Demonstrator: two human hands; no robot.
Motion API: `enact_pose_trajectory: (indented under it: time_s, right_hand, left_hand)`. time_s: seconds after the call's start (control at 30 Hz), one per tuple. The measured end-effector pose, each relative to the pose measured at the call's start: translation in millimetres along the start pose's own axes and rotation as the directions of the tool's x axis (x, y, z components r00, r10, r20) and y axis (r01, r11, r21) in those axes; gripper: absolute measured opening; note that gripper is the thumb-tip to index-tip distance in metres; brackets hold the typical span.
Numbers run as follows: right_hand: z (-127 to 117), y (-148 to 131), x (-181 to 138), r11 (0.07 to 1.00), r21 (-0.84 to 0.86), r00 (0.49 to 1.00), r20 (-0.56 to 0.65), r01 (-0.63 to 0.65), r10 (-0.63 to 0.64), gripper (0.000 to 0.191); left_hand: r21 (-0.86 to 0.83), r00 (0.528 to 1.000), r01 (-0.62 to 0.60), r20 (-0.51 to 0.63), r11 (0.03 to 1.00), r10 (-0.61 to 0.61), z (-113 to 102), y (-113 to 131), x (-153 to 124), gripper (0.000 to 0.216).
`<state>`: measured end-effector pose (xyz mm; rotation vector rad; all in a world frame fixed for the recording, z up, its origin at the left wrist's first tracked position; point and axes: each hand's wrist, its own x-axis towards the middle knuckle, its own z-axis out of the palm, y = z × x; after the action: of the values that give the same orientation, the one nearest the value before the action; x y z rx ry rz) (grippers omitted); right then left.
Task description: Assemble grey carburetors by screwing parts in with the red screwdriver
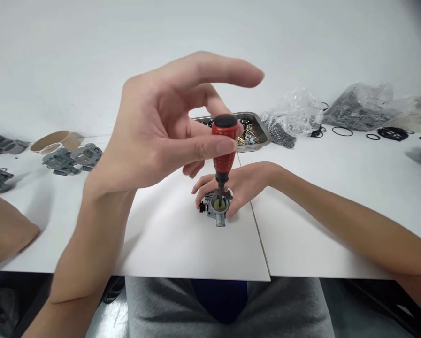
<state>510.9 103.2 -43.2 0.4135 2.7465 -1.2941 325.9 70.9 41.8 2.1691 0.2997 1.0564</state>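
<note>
My left hand (pixel 161 122) pinches the red handle of a screwdriver (pixel 223 157) with a black cap, the index finger raised off it. Upright, the screwdriver points down into the round opening of a small metal carburetor (pixel 220 217), where a yellowish disc shows around its tip. On the white table, my right hand (pixel 243 185) curls round the far side of the carburetor and grips it, its fingers partly hidden behind the carburetor and the screwdriver. A black knob (pixel 203 206) sticks out of the carburetor's left side.
Behind my hands stands a metal tray (pixel 263 136) of small brass and dark parts. Plastic bags of parts (pixel 361 108) and black rubber rings (pixel 393 134) lie at the back right. More carburetors (pixel 60 161) and tape rolls (pixel 64 141) sit left, near another person's arm (pixel 8 230).
</note>
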Motion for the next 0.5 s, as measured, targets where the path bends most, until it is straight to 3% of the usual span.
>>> enact_pose_trajectory:
  time_s: [0.1, 0.2, 0.37, 0.5]
  right_hand:
    - [0.2, -0.4, -0.3, 1.000, -0.008, 1.000, -0.009, -0.020, 0.020, 0.056]
    - [0.4, -1.4, -0.8, 1.000, 0.001, 1.000, -0.007, -0.024, 0.024, 0.056]
    - [0.4, -3.1, -1.2, 1.000, 0.006, 1.000, -0.002, -0.026, 0.026, 0.057]
    - [0.2, -3.2, -1.4, 0.999, 0.013, 0.999, -0.001, -0.033, 0.033, 0.057]
  left_hand:
    - [-0.040, 0.999, -0.021, 0.047, 0.999, 0.023, -2.9, 0.6, -1.5, 0.027]
    - [0.031, 0.995, -0.008, 0.102, 0.999, 0.005, -6.1, 2.0, -1.6, 0.019]
    - [0.022, 0.999, 0.044, 0.003, 0.999, -0.044, -2.9, 4.7, -1.8, 0.041]
    - [0.006, 0.994, 0.040, 0.100, 0.999, -0.040, -4.8, 6.1, -3.4, 0.018]
